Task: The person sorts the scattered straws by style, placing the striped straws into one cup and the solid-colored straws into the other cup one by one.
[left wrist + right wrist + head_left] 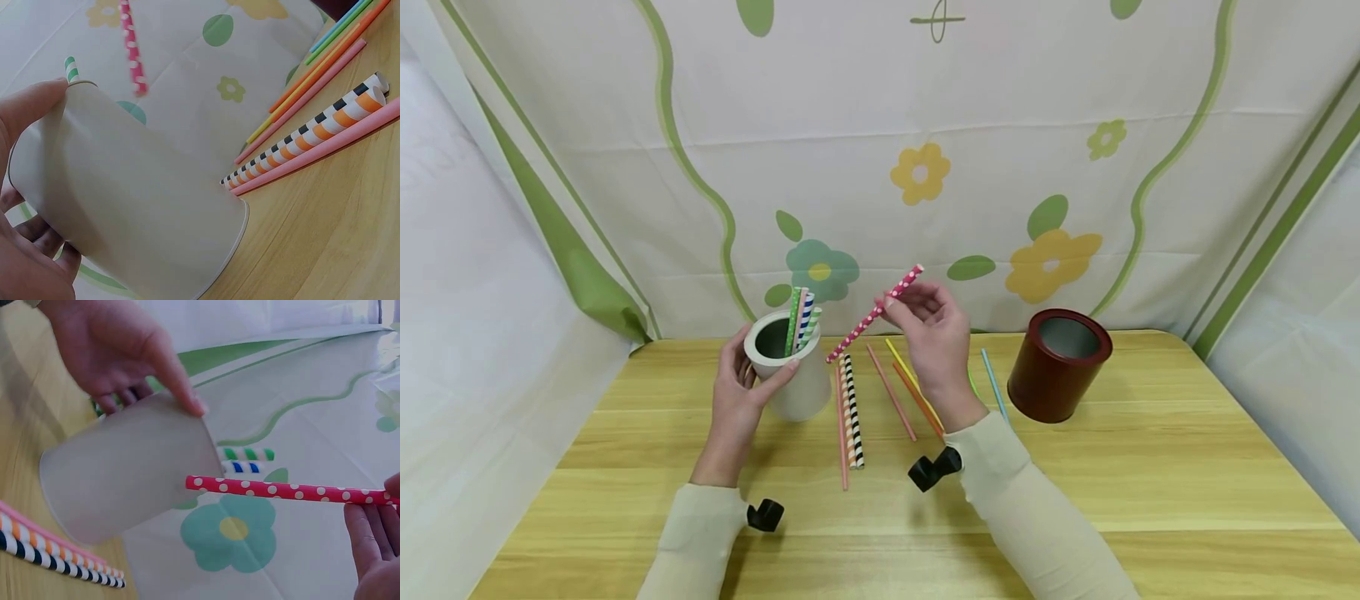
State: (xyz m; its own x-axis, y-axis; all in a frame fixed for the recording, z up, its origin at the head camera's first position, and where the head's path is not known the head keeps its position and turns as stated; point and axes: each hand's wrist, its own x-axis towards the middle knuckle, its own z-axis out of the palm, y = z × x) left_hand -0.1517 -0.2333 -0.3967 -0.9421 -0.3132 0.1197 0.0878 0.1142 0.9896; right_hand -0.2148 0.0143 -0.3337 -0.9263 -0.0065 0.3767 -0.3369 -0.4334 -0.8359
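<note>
Wooden surface [1075,533] lies below, and above it the right hand [936,333] pinches a dotted straw [872,317], pink with white spots. Nearest lie striped straws [854,415] and plain straws [891,392], the last partly hidden. Beside them, the left hand [748,392] grips a white can [801,387] with more straws [806,321] inside; at right stands a red can [1045,383], then the curtain [865,83]. The dotted straw's long axis slants: lower end near the white can, upper end rising rightward.

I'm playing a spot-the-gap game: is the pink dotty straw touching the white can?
Apart. The left wrist view shows curtain between the lower end of the pink dotty straw and the white can.
</note>
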